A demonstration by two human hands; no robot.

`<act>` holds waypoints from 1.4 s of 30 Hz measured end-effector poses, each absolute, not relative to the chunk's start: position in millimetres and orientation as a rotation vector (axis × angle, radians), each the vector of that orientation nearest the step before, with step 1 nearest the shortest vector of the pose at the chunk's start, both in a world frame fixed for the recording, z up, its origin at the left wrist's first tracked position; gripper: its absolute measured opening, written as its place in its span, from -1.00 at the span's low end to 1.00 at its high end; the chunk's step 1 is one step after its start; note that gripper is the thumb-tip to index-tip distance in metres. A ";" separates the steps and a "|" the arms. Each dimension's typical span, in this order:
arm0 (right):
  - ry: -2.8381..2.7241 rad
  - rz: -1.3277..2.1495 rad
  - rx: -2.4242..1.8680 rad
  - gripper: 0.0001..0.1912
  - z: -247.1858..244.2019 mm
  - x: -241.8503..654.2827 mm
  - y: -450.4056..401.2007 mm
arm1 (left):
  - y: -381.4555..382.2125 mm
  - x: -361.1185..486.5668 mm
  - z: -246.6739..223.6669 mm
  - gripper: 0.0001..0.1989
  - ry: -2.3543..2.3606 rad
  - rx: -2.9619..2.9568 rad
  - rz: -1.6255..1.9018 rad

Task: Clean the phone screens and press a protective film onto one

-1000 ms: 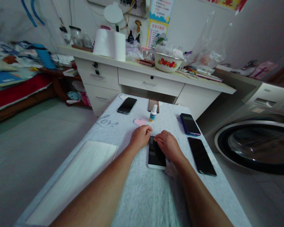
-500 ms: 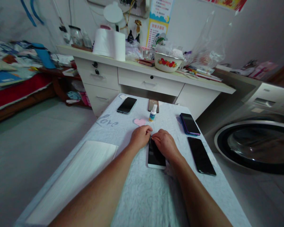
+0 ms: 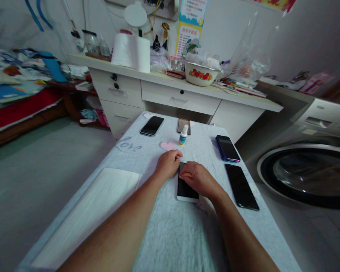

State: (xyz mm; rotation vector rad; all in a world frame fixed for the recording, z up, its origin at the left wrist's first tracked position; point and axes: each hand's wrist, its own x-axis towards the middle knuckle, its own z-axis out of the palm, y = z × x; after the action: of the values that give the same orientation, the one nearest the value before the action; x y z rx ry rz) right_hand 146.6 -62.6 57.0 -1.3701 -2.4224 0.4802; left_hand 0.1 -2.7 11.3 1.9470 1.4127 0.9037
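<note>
A white-edged phone [image 3: 187,189] with a dark screen lies on the cloth-covered table [image 3: 170,234]. My left hand [image 3: 169,163] is closed at the phone's top left corner; whatever its fingers hold, if anything, is hidden. Over the upper part of the screen, my right hand [image 3: 197,176] has its fingers pressed together; a small orange-brown bit shows at the fingertips, too small to name. Behind my hands stands a small white spray bottle [image 3: 183,136] with a blue and yellow label.
A black phone [image 3: 152,125] lies at the back left, a gold one [image 3: 184,124] behind the bottle. Stacked phones [image 3: 227,148] and another black phone [image 3: 241,187] are on the right. White sheets [image 3: 102,204] lie on the left. A washing machine [image 3: 308,124] stands at the right.
My right hand has moved down the phone screen, toward me and slightly away from my left hand. My left hand has stayed at the phone's top corner.
</note>
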 end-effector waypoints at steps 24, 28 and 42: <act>-2.369 0.222 -1.683 -0.80 53.5 145.1 -59.6 | -0.6 0.3 8.8 -0.78 1.422 1.973 0.887; -2.301 0.182 -1.782 -0.81 52.3 152.0 -55.9 | -0.1 -0.2 8.0 -0.79 1.424 1.986 0.890; -2.255 0.246 -1.769 -0.83 50.8 156.9 -55.2 | -0.2 -0.4 8.0 -0.78 1.422 1.991 0.890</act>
State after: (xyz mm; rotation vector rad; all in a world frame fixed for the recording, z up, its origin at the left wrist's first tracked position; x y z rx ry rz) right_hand 156.9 -55.2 50.8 -1.7695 -2.2547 0.2458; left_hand -0.4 -0.2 8.0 1.9908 1.4220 0.8898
